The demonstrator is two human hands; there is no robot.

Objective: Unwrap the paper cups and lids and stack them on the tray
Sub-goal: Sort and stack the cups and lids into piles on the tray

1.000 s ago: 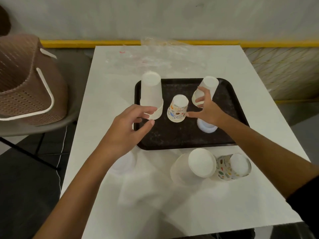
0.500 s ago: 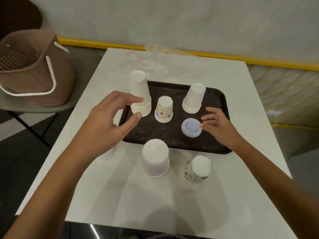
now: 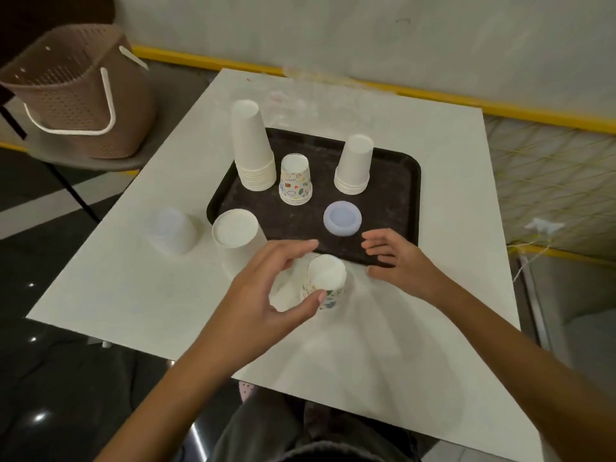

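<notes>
Patterned cup stack stands upside down on the white surface, just short of the black tray. Left hand is cupped round it, grip wide, thumb at its near side. Right hand is just right, grip loose, empty. On the tray, near to far: lid stack, printed cups, two white cup stacks.

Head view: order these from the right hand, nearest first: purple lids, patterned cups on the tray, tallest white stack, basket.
1. Purple lids, near right of the tray, just beyond the right hand.
2. Patterned cups, tray centre.
3. Tallest white stack, tray's far left.
4. Basket, far left.
</notes>
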